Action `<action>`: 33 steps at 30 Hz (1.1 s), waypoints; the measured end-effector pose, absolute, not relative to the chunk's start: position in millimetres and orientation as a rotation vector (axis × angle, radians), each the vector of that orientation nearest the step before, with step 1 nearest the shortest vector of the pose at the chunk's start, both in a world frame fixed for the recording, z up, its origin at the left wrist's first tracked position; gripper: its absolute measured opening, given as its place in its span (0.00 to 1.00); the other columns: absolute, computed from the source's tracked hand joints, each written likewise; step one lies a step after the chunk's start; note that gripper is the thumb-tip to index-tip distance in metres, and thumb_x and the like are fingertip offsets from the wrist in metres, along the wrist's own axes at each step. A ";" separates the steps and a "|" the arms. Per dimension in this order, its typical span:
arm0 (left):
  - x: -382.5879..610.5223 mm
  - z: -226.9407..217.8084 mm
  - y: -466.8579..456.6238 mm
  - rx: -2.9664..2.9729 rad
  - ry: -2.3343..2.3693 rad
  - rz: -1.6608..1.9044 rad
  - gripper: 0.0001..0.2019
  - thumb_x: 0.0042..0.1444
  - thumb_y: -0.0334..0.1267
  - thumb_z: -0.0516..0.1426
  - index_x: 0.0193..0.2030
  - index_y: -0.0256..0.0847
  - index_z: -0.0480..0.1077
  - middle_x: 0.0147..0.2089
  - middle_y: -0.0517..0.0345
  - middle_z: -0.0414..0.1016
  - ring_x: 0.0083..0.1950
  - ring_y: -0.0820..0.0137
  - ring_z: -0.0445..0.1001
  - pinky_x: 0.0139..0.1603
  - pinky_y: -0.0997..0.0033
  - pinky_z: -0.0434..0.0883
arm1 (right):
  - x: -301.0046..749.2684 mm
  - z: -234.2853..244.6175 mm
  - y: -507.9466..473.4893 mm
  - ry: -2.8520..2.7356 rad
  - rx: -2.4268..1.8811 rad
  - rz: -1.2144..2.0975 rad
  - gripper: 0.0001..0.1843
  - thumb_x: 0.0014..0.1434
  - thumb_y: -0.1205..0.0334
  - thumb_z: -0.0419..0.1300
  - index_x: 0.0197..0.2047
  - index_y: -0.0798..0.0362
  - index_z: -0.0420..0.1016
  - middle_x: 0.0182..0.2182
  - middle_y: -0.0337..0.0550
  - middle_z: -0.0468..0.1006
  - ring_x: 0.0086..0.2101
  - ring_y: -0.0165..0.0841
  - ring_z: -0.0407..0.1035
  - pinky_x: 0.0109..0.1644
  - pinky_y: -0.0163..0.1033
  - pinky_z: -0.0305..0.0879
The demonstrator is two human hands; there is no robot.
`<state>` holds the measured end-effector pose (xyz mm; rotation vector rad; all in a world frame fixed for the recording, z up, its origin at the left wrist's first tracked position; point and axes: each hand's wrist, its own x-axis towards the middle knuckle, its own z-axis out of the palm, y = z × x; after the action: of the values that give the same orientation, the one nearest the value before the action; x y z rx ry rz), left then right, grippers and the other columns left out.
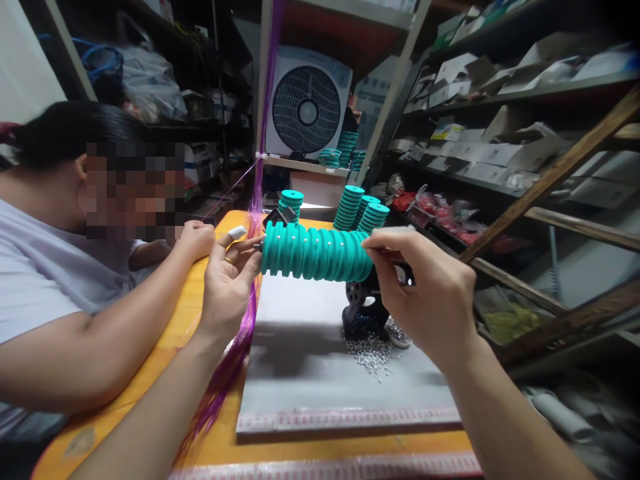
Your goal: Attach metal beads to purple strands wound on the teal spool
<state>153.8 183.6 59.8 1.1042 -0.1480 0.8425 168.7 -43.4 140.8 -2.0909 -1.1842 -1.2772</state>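
A row of teal ridged foam spools (315, 250) lies level in front of me, with small pale dots along its side. At its left end my left hand (230, 280) has thumb and fingers closed about the dark spindle tip (258, 246); one fingertip wears a white wrap (237, 232). My right hand (425, 287) pinches at the right end of the row, and what sits between thumb and finger is too small to make out. Beneath that end stands a black machine (357, 310), partly hidden by my right hand. Small silvery beads (373, 353) are heaped around its base.
A grey board (295, 387) rests on the yellow table (135, 407). Purple strands (257, 200) hang down and trail across the table on the left. A co-worker (65, 267) sits at left. More teal spools (349, 208) stand behind, below a box fan (307, 107). Wooden bars (555, 167) cross the right side.
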 end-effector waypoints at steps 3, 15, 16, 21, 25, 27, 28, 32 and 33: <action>153.5 60.7 183.2 1.087 -0.144 0.830 0.21 0.50 0.32 0.65 0.49 0.44 0.66 0.43 0.58 0.76 0.44 0.74 0.76 0.46 0.76 0.75 | 179.7 147.2 -36.8 -1.189 -2.140 -1.285 0.08 0.62 0.72 0.54 0.41 0.50 0.70 0.36 0.40 0.78 0.36 0.32 0.73 0.41 0.36 0.68; 154.3 58.0 184.8 1.157 -0.125 0.850 0.21 0.51 0.35 0.64 0.51 0.44 0.64 0.46 0.55 0.76 0.46 0.71 0.76 0.46 0.72 0.76 | 182.3 145.7 -35.1 -1.221 -2.205 -1.316 0.10 0.61 0.74 0.52 0.37 0.51 0.70 0.32 0.39 0.77 0.35 0.32 0.71 0.38 0.36 0.65; 154.3 58.2 184.7 1.155 -0.126 0.848 0.21 0.51 0.34 0.64 0.51 0.44 0.64 0.47 0.55 0.76 0.46 0.71 0.76 0.46 0.72 0.76 | 182.0 145.8 -34.7 -1.226 -2.221 -1.321 0.10 0.61 0.74 0.52 0.36 0.51 0.70 0.31 0.40 0.76 0.34 0.32 0.71 0.37 0.36 0.64; 154.1 59.2 184.3 1.175 -0.126 0.836 0.20 0.51 0.34 0.64 0.50 0.44 0.64 0.48 0.53 0.76 0.47 0.69 0.77 0.48 0.68 0.76 | 182.0 141.5 -32.1 -1.286 -2.311 -1.391 0.16 0.60 0.77 0.48 0.40 0.52 0.73 0.30 0.42 0.73 0.34 0.35 0.66 0.37 0.39 0.63; 153.9 59.8 184.9 1.165 -0.149 0.820 0.20 0.51 0.34 0.64 0.49 0.44 0.63 0.48 0.53 0.76 0.47 0.69 0.77 0.48 0.69 0.76 | 184.1 133.8 -31.3 -1.309 -2.273 -1.452 0.21 0.59 0.77 0.48 0.50 0.53 0.73 0.31 0.44 0.71 0.36 0.36 0.64 0.41 0.40 0.66; 153.9 60.1 185.0 1.146 -0.162 0.818 0.20 0.51 0.34 0.64 0.49 0.44 0.64 0.48 0.54 0.76 0.47 0.70 0.77 0.47 0.71 0.75 | 185.3 130.1 -31.6 -1.309 -2.223 -1.445 0.24 0.60 0.77 0.48 0.55 0.52 0.71 0.32 0.44 0.71 0.39 0.36 0.64 0.45 0.40 0.67; 154.0 60.2 184.9 1.139 -0.164 0.819 0.20 0.51 0.34 0.64 0.49 0.44 0.64 0.48 0.54 0.77 0.47 0.70 0.77 0.47 0.71 0.75 | 185.8 128.5 -31.7 -1.310 -2.196 -1.430 0.25 0.60 0.77 0.48 0.57 0.52 0.70 0.32 0.44 0.71 0.41 0.37 0.64 0.47 0.41 0.67; 155.1 59.7 184.9 1.132 -0.158 0.826 0.20 0.51 0.35 0.65 0.49 0.43 0.64 0.47 0.55 0.77 0.48 0.69 0.77 0.48 0.71 0.75 | 187.5 124.6 -30.0 -1.306 -2.182 -1.372 0.28 0.61 0.77 0.46 0.61 0.50 0.66 0.34 0.45 0.71 0.43 0.37 0.65 0.50 0.45 0.68; 155.4 59.2 185.1 1.131 -0.161 0.828 0.20 0.51 0.36 0.65 0.49 0.44 0.64 0.47 0.55 0.77 0.49 0.69 0.77 0.48 0.71 0.76 | 187.5 124.7 -29.6 -1.300 -2.205 -1.367 0.28 0.61 0.77 0.46 0.62 0.50 0.66 0.34 0.45 0.72 0.43 0.37 0.66 0.50 0.45 0.68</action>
<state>155.4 185.1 59.2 1.1311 -0.1610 0.8285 187.5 -29.6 124.7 -2.2045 -1.3003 -1.3674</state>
